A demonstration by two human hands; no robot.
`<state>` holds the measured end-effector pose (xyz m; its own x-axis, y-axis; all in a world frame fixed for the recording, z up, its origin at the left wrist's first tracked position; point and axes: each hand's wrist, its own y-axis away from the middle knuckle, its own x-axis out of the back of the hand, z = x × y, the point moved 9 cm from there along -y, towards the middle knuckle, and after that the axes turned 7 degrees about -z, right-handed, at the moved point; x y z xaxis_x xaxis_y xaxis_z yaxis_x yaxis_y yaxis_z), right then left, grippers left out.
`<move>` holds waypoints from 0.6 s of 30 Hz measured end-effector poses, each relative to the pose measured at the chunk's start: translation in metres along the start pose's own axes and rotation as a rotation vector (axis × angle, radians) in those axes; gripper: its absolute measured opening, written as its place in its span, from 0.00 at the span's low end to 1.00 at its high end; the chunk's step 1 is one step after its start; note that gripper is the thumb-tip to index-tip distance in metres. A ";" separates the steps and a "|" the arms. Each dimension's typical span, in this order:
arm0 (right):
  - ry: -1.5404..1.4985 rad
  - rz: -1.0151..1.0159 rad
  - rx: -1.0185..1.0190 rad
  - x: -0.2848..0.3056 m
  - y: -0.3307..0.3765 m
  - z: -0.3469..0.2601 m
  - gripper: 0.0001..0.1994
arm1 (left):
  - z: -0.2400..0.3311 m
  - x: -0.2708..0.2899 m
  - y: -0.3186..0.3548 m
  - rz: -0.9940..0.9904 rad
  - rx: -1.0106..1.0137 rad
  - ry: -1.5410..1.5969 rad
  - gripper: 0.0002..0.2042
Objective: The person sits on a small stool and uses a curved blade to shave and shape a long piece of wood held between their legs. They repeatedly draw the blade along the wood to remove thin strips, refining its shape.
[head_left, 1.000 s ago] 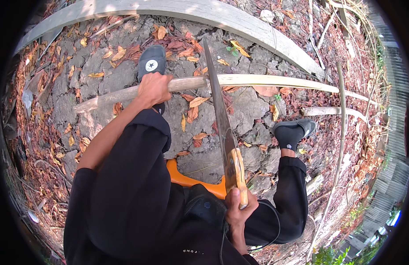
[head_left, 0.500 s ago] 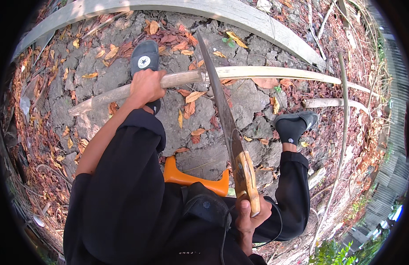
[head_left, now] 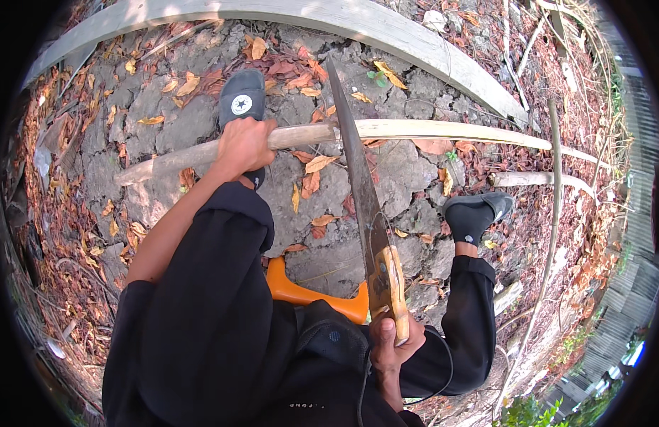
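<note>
My left hand [head_left: 247,148] is wrapped round a long wooden pole [head_left: 180,158], pressing it down beside my slipper [head_left: 242,98]. The pole's left part is round and grey-brown; past the saw it runs on to the right as a pale, bare length [head_left: 443,130]. My right hand [head_left: 397,340] grips the wooden handle [head_left: 390,288] of a hand saw [head_left: 365,188]. The dark blade points away from me and lies across the pole, right of my left hand, where a notch or step shows in the wood.
An orange plastic stool [head_left: 318,299] sits under me. A long grey plank [head_left: 286,10] lies across the far side. A shorter pole [head_left: 529,178] and a thin upright-looking stick [head_left: 554,185] are to the right. Dry leaves cover cracked ground; corrugated sheeting [head_left: 628,270] stands at the far right.
The saw and my right hand have shifted slightly toward me, the blade still across the pole. My left hand keeps its hold; the whole view has moved a little.
</note>
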<state>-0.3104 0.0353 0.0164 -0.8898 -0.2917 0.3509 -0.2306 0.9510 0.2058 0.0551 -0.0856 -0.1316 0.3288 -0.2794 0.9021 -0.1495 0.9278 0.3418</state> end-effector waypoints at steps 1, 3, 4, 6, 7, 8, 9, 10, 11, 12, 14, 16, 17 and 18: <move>0.017 -0.008 -0.012 -0.002 0.000 0.004 0.19 | 0.000 0.000 0.000 0.003 -0.009 0.002 0.10; -0.030 -0.016 -0.007 -0.005 -0.002 0.002 0.18 | -0.002 -0.001 0.000 0.004 -0.002 0.004 0.10; -0.045 -0.016 -0.013 -0.005 -0.001 0.004 0.17 | -0.003 -0.002 0.001 0.004 0.001 0.005 0.10; -0.060 -0.010 -0.027 -0.008 -0.001 0.005 0.16 | -0.001 -0.001 0.002 -0.004 0.004 0.012 0.10; -0.060 -0.010 -0.038 -0.012 -0.004 0.005 0.15 | -0.001 -0.001 0.001 -0.008 0.004 0.015 0.10; -0.063 -0.010 -0.051 -0.014 -0.008 0.005 0.14 | 0.001 -0.001 0.002 -0.006 -0.002 0.017 0.11; -0.041 -0.029 -0.066 -0.021 -0.021 0.003 0.14 | 0.003 0.000 0.002 -0.001 -0.010 0.017 0.12; -0.019 -0.048 -0.082 -0.029 -0.041 -0.001 0.13 | 0.005 0.000 0.002 0.003 -0.019 0.016 0.13; 0.007 -0.069 -0.092 -0.034 -0.053 -0.006 0.13 | 0.004 0.001 0.001 -0.001 -0.017 0.004 0.13; -0.048 -0.052 -0.101 -0.033 -0.050 -0.003 0.13 | 0.004 0.000 0.001 -0.005 -0.016 -0.009 0.13; -0.158 -0.024 -0.106 -0.028 -0.033 0.009 0.14 | 0.006 -0.004 0.004 0.002 -0.043 -0.030 0.13; -0.406 0.030 -0.138 -0.027 -0.013 0.019 0.15 | 0.002 0.000 0.001 0.018 -0.027 -0.032 0.14; -0.458 0.030 -0.123 -0.026 -0.013 0.020 0.17 | 0.003 -0.001 0.000 0.016 -0.023 -0.028 0.14; -0.509 0.031 -0.107 -0.025 -0.016 0.022 0.18 | 0.002 0.001 -0.001 -0.005 0.002 -0.039 0.14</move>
<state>-0.2932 0.0296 -0.0157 -0.9805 -0.1514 -0.1253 -0.1832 0.9349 0.3040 0.0539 -0.0876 -0.1301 0.2931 -0.2931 0.9100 -0.1499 0.9260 0.3465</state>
